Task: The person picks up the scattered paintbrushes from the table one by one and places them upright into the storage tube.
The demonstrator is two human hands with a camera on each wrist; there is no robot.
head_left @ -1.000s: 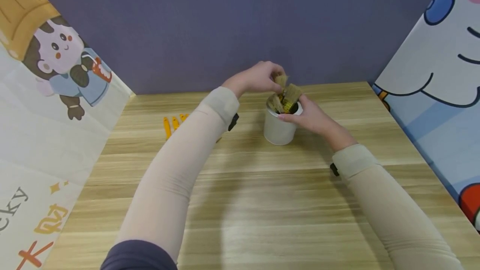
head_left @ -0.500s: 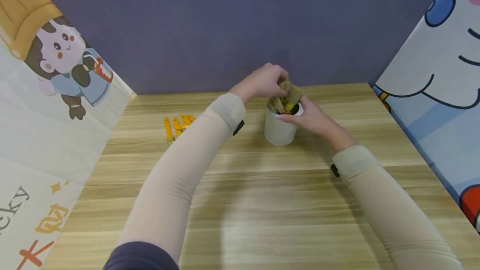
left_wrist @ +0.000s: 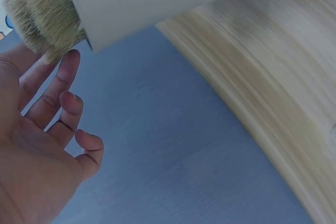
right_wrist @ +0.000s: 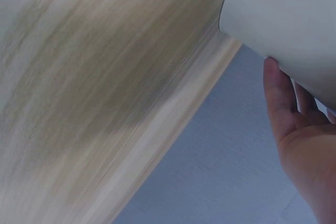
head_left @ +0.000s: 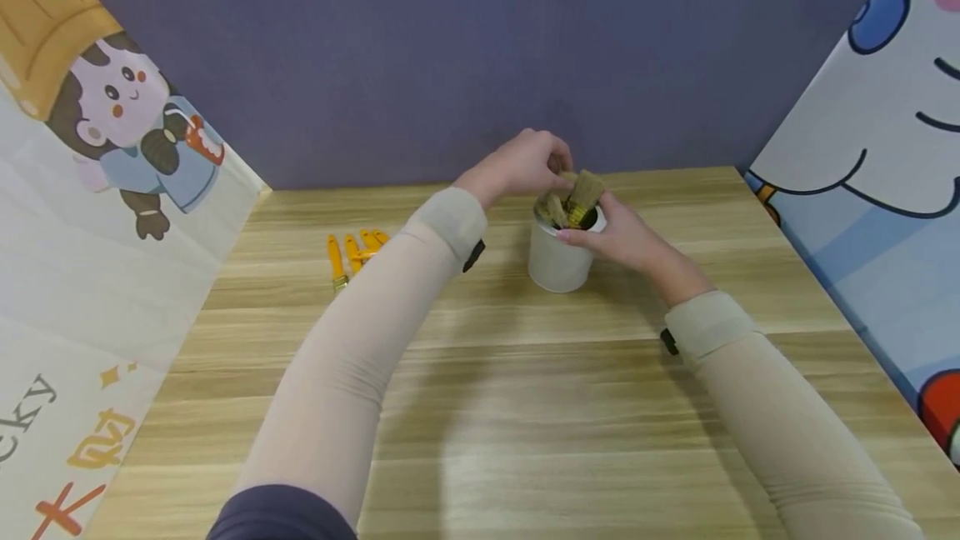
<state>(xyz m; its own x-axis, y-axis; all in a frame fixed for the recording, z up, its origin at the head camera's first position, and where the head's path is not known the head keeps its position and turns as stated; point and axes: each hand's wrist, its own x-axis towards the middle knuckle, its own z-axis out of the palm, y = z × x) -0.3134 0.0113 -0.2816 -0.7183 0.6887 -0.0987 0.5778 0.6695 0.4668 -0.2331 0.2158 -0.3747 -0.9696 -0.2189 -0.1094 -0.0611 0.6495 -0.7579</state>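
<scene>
A white can [head_left: 557, 261] stands upright on the wooden table, with several paintbrushes [head_left: 587, 188] in it, pale bristles up. My right hand [head_left: 630, 233] grips its rim from the right, thumb on the near side; the right wrist view shows fingers against the can's wall [right_wrist: 283, 19]. Over the can's back left, my left hand [head_left: 525, 161] pinches a brush by its bristles, which the fingers mostly hide in the head view. In the left wrist view, fingertips touch the bristles [left_wrist: 50, 17] just beyond the can's mouth. The brush handles inside the can are hidden.
Several more brushes with orange handles [head_left: 335, 255] lie on the table [head_left: 570, 423] at the left, partly covered by my left forearm. A dark purple wall [head_left: 420, 57] rises behind the table's back edge. Printed panels [head_left: 847, 157] flank both sides.
My left hand has lowered the brush deeper into the can, then shifted slightly left. My right hand has kept its grip on the can.
</scene>
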